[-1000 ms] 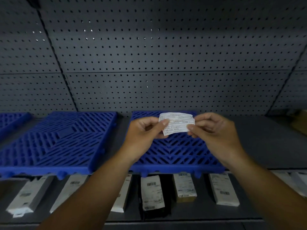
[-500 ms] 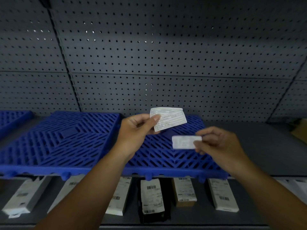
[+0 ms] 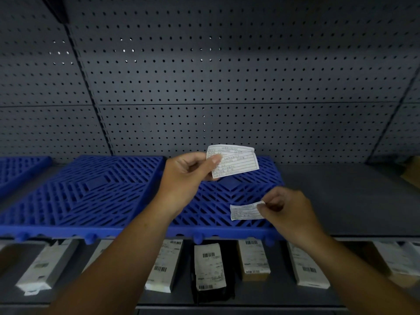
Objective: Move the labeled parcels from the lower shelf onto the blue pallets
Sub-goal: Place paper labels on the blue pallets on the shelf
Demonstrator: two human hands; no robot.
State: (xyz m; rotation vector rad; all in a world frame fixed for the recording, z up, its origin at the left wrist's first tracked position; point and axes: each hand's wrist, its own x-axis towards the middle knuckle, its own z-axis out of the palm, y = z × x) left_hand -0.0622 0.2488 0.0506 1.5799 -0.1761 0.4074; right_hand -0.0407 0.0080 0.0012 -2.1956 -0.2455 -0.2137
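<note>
A white printed paper slip (image 3: pixel 233 160) is pinched by the left hand (image 3: pixel 184 176) at frame centre; a smaller white strip (image 3: pixel 246 211) is pinched by the right hand (image 3: pixel 287 212), both over the blue slatted plastic pallets (image 3: pixel 95 189). Labeled parcels (image 3: pixel 210 267) lie on the lower shelf (image 3: pixel 261 294), partly hidden by the forearms.

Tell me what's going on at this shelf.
A person stands at the shelving with a paper slip in each hand. The left hand holds a larger printed slip up over the blue pallets; the right hand pinches a smaller slip just above the pallet. The pallets carry no parcels yet. The labeled parcels lie in a row on the lower shelf.
</note>
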